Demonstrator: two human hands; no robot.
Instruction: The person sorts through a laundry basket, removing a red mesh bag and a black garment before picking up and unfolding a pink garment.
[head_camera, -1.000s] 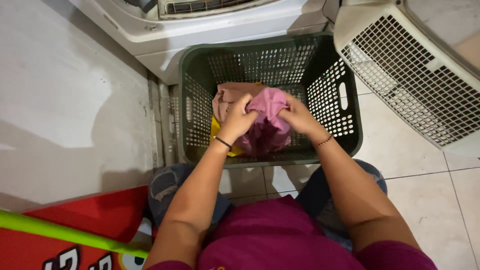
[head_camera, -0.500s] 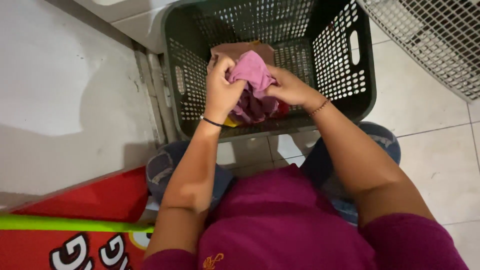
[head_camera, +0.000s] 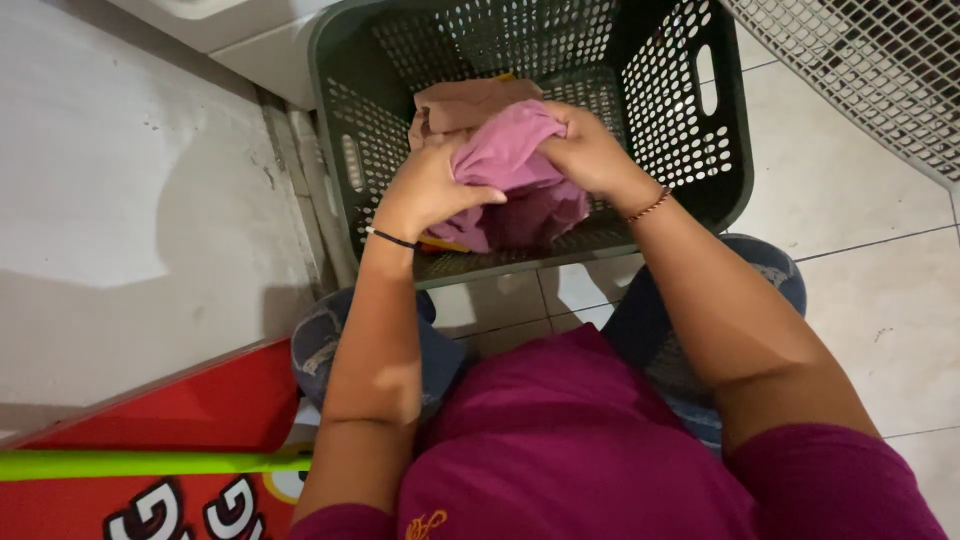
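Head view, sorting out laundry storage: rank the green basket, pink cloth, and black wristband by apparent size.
1. green basket
2. pink cloth, bunched in both hands, partly hidden
3. black wristband on the left wrist, clearly smallest

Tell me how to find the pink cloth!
Look at the dark green plastic laundry basket with holes on the pale tiled floor. Both hands, left hand and right hand, grip a soft pink cloth over it. The brownish-tan cloth just behind is duller; the pink one is the bunched cloth the fingers pinch.
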